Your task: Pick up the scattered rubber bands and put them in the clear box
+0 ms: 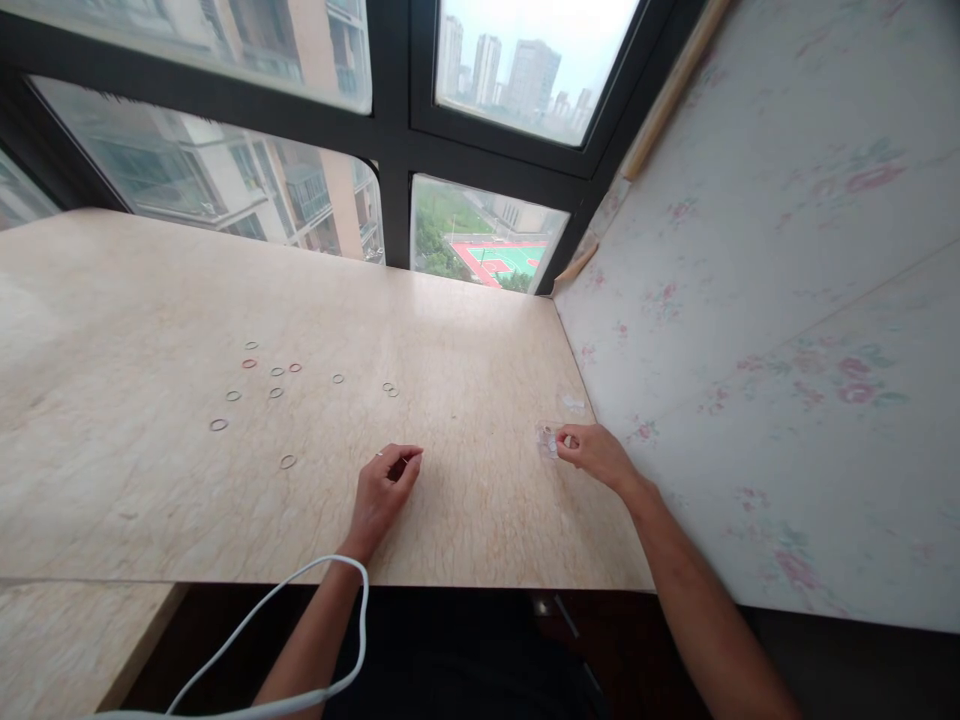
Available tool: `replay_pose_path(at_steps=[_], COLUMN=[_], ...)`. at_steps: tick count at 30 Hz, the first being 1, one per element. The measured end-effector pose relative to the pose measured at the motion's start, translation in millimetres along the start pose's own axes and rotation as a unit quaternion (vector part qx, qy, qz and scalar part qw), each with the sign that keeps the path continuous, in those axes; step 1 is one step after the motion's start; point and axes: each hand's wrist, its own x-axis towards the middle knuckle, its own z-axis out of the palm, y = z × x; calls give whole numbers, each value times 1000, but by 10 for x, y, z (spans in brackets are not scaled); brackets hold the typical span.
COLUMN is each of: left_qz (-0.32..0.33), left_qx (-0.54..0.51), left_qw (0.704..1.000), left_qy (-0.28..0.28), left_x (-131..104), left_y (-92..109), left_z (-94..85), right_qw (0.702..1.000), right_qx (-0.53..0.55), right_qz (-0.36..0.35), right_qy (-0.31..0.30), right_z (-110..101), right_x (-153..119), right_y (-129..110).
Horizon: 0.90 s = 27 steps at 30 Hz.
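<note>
On the pale surface, near the right edge, about midway from near edge to far edge: clear plastic packet. Right hand: thumb and forefinger pinching the packet at the side facing the wall, probably for a steady grip on something light and slippery. Exact contents too small to tell. Slightly nearer the far right corner: clear scrap, apart from the fingers. Left hand: toward the near edge, fingers curled, thumb tip close to forefinger tip, cannot tell whether grasping anything.

Toward the left edge, well in from it: thin rings, some red, one greenish, others dull. Mostly set apart, perhaps to prevent tangling or hiding. Exception: overlapping pair, closest to the right edge. Closest to the near edge: lone dull ring. Across the left forearm: white cable, looped, presumably slack for free arm movement.
</note>
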Motion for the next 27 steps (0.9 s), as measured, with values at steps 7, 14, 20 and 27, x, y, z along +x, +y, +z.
replay_pose_path(at_steps=[7,14,20,27], left_qz=[-3,0,-2,-21], left_qx=[-5,-8,-15,-22], left_qw=[1000,1000,1000,999], left_qy=[3,0,-10,-44], left_x=[4,-1,-24,12], left_y=[-1,-25,-5,-24], left_z=[4,4,-8,-320], right_qw=[1000,998,991,983], right_qx=[-6,4,79,107], right_qz=[3,-25,-92,-137], right_qy=[23,54,50,57], right_z=[-14,-43,260,888], right_x=[8,-104,-369,-504], right_y=[8,-42,-271,-461])
